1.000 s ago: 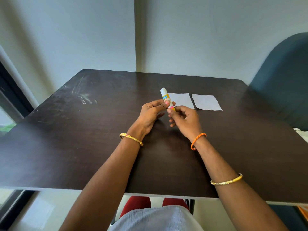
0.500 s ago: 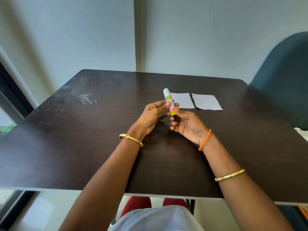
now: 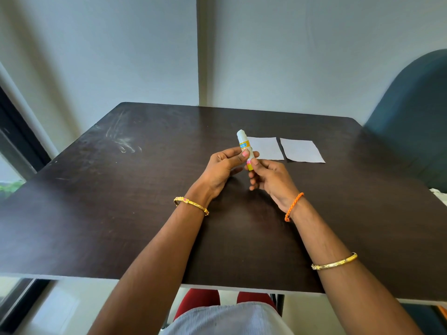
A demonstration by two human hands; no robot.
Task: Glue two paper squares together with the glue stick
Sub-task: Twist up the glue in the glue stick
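A white glue stick point(image 3: 244, 145) with a yellow label stands nearly upright above the dark table point(image 3: 121, 201), its white cap on top. My left hand point(image 3: 223, 166) grips its middle between thumb and fingers. My right hand point(image 3: 271, 177) pinches its lower yellow end with thumb and fingertips, palm turned up. Two white paper squares lie flat side by side just beyond my hands: the left paper square point(image 3: 267, 148), partly hidden by the stick, and the right paper square point(image 3: 302, 150), a narrow gap between them.
A dark teal chair back point(image 3: 416, 112) stands at the table's right side. A pale wall runs behind the far edge. A window frame point(image 3: 14, 146) is on the left. Something white lies at the right table edge point(image 3: 439, 193).
My right hand turned from knuckles-up to palm-up at the stick's base, twisting it. The stick stayed almost in place, held by my left hand, and tilted slightly more upright.
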